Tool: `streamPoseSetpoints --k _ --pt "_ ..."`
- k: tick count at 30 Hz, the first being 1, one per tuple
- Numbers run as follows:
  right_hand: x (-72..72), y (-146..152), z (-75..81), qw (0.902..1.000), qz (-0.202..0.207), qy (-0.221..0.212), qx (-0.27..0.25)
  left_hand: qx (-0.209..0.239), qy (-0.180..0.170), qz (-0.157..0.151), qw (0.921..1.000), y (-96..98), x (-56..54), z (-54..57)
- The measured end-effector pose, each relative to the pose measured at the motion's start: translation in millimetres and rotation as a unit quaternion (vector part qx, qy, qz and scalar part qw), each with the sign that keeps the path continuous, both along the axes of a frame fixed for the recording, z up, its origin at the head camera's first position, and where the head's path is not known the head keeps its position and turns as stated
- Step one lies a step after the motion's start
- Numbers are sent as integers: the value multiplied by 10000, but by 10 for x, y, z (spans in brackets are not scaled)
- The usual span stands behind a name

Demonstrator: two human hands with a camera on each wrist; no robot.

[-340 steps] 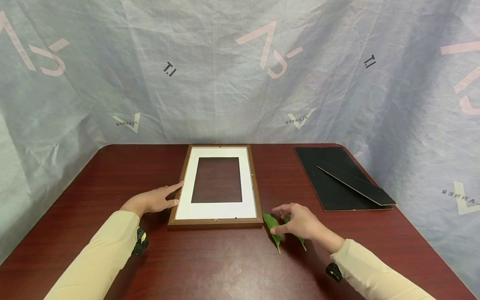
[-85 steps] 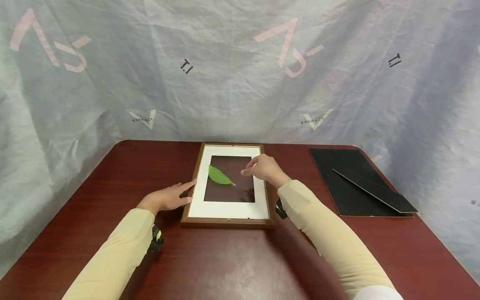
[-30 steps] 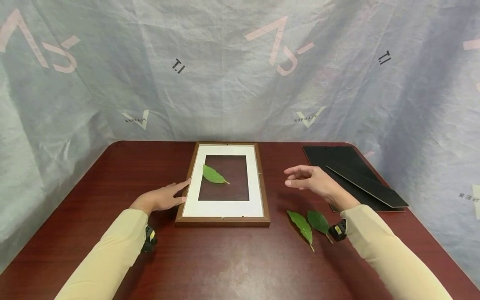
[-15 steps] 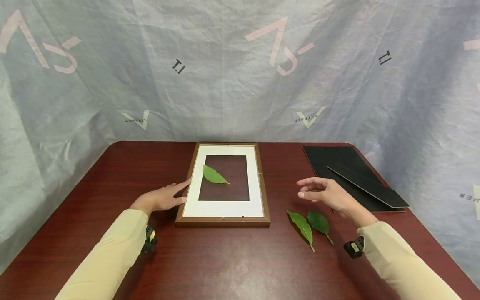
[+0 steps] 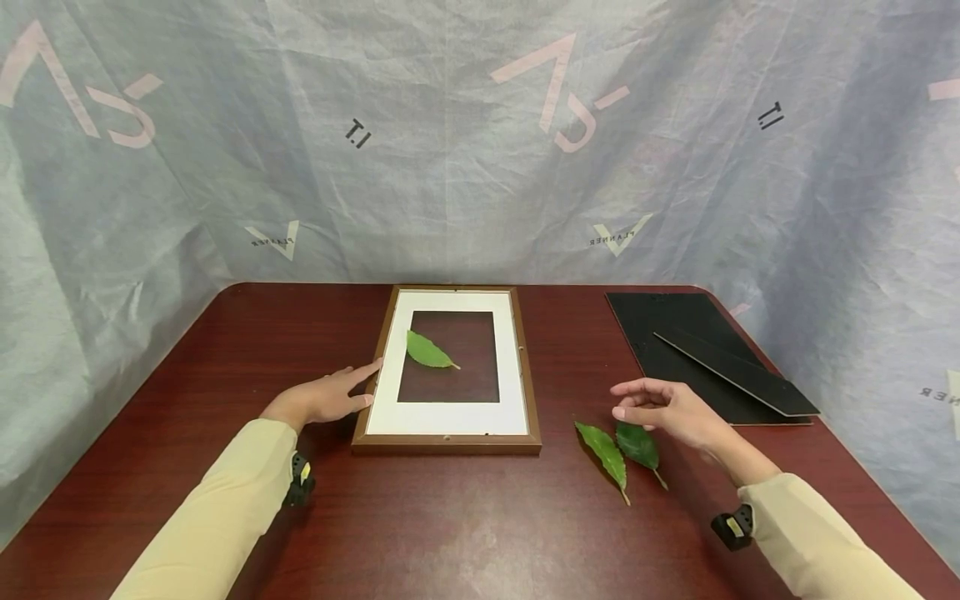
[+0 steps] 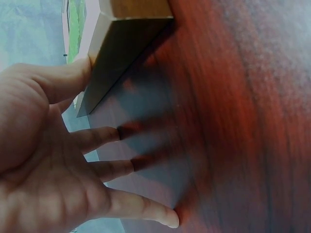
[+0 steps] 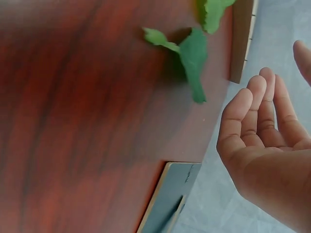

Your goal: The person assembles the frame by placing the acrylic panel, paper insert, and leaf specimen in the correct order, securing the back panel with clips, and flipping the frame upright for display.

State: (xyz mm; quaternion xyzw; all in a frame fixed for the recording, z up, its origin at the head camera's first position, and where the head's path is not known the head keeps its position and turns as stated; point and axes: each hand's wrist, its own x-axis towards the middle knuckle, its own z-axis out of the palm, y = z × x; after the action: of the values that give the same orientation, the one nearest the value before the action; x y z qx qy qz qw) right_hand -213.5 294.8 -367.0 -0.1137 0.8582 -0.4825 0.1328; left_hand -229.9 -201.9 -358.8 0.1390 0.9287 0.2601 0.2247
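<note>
A brown picture frame [image 5: 446, 444] with a white mat [image 5: 450, 418] lies on the table. One green leaf [image 5: 429, 349] rests in the mat's opening, its left tip reaching the mat's inner edge. My left hand [image 5: 322, 398] touches the frame's left side with thumb and index finger; in the left wrist view its other fingers are spread on the table. My right hand [image 5: 671, 412], fingers loosely bent and holding nothing, hovers above two leaves right of the frame. The lighter leaf [image 5: 604, 454] lies nearer the frame; the darker leaf [image 5: 637, 446] is partly hidden under the hand.
A black backing board [image 5: 660, 321] with a stand flap [image 5: 738, 373] raised at an angle lies at the table's right. The reddish-brown table [image 5: 450, 525] ends at a grey printed cloth [image 5: 420, 167] behind. Each wrist wears a small black device [image 5: 733, 527].
Since the first frame, one leaf has come into the mat's opening. The right hand has drawn back from the frame and lowered toward the two leaves. The left hand stays at the frame.
</note>
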Motion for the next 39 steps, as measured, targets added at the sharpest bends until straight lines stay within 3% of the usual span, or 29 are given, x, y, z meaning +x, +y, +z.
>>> streamPoseSetpoints --k 11,20,28,39 --pt "211 81 -110 10000 61 55 -2 -74 35 3 10000 6 2 0" --pt "358 62 -167 9997 -118 -179 101 -85 0 33 10000 1 4 -1" --pt "432 25 -183 9996 83 -228 124 -90 8 25 10000 10 22 15" --pt "482 -61 -191 9954 15 20 958 -100 9 5 9999 15 8 8"
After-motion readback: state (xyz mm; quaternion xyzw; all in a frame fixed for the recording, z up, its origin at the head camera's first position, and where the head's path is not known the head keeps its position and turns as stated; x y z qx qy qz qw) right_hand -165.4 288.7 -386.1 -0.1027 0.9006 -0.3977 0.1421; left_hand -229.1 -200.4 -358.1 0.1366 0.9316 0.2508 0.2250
